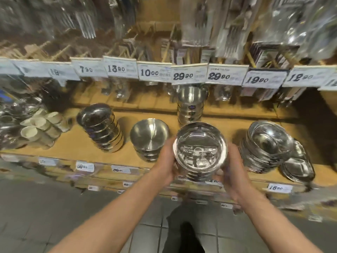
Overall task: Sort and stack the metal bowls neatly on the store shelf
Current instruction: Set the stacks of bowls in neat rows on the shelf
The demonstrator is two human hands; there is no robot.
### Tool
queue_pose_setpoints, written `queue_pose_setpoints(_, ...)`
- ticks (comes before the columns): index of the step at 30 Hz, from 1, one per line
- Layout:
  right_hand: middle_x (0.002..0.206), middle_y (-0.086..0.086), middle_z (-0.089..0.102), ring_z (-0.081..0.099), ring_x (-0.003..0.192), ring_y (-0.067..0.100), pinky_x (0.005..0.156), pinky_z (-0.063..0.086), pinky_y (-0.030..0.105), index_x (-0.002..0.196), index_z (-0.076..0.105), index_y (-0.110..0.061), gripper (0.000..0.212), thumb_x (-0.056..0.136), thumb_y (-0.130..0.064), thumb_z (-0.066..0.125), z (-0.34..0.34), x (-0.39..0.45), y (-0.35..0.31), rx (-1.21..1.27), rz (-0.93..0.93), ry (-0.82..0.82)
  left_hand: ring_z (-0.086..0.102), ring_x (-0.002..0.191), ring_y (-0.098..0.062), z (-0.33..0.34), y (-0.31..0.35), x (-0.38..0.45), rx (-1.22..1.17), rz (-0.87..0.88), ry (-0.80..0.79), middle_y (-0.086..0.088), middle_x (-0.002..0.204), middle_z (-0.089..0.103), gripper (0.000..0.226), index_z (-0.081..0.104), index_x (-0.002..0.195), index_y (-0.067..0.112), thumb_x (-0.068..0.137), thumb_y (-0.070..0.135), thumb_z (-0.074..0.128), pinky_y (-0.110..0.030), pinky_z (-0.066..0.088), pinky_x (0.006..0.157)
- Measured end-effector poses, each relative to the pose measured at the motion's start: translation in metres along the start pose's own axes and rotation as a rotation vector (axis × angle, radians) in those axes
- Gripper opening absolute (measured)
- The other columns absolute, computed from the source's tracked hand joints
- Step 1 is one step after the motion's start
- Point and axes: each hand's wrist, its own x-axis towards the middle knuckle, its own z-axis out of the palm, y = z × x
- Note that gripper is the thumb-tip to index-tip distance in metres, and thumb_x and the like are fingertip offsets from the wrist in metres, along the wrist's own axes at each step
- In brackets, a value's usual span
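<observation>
now both hands, left hand (165,162) and right hand (230,170), fingers curled around nested bowl stack (200,149)

A shop aisle: wooden shelf (76,143) of steel bowl stacks (102,130), price tags (189,76) along the edges.

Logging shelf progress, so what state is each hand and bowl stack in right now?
Left hand: grips held stack.
Right hand: grips held stack.
Held stack: upright, between both hands.
Leaning stack: tilted, on the shelf.
Matte stack: upright.
Rear stack: upright.
Plate pile: tilted, uneven.
</observation>
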Motion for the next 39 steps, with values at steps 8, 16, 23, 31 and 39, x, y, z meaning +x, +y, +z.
queue_pose_setpoints(8, 0.099, -0.002, 0.077, 0.063, 0.103, 0.022, 0.089, 0.053, 0.052, 0.087, 0.074, -0.035, 0.045, 0.089, -0.062, 0.039, 0.119, -0.073, 0.016, -0.096, -0.005, -0.08, 0.068, 0.048, -0.011, -0.109, 0.013, -0.094, -0.059, 0.053, -0.076, 0.004, 0.061, 0.072, 0.057, 0.076, 0.055, 0.025, 0.095, 0.049, 0.043, -0.02, 0.049, 0.042)
queue_pose_setpoints(16, 0.099, -0.021, 0.075, 0.07, 0.099, 0.01, 0.085, 0.053, 0.052, 0.099, 0.075, -0.049, 0.051, 0.088, -0.076, 0.034, 0.241, -0.103, 0.058, -0.176, 0.0, -0.365, 0.075, 0.072, -0.021, -0.236, 0.02, -0.154, -0.123, 0.125, 0.152, -0.002, 0.08, 0.079, 0.053, 0.079, 0.065, 0.026, 0.091, 0.048, 0.039, -0.033, 0.059, 0.055)
queue_pose_setpoints(23, 0.115, -0.001, 0.075, 0.069, 0.109, 0.02, 0.091, 0.056, 0.051, 0.114, 0.074, -0.032, 0.064, 0.083, -0.077, 0.039, 0.329, -0.069, 0.086, -0.251, 0.14, -0.497, 0.076, 0.065, -0.02, -0.318, 0.031, -0.165, -0.225, 0.148, 0.344, -0.009, 0.095, 0.08, 0.04, 0.076, 0.076, 0.023, 0.093, 0.045, 0.046, -0.036, 0.061, 0.055)
queue_pose_setpoints(31, 0.107, -0.011, 0.076, 0.072, 0.101, 0.013, 0.081, 0.059, 0.043, 0.099, 0.076, -0.045, 0.048, 0.09, -0.073, 0.037, 0.403, 0.001, 0.102, -0.204, 0.201, -0.515, 0.075, 0.091, -0.028, -0.386, 0.069, -0.11, -0.24, 0.089, 0.483, -0.007, 0.098, 0.08, 0.053, 0.079, 0.1, 0.016, 0.097, 0.047, 0.036, -0.039, 0.056, 0.069)
queue_pose_setpoints(39, 0.119, 0.011, 0.072, 0.061, 0.116, 0.036, 0.095, 0.053, 0.051, 0.113, 0.074, -0.024, 0.066, 0.086, -0.075, 0.044, 0.454, 0.075, 0.114, -0.169, 0.315, -0.306, 0.063, 0.112, -0.035, -0.43, 0.104, -0.032, -0.208, -0.054, 0.548, -0.012, 0.112, 0.076, 0.058, 0.077, 0.109, 0.015, 0.096, 0.051, 0.033, -0.051, 0.052, 0.086)
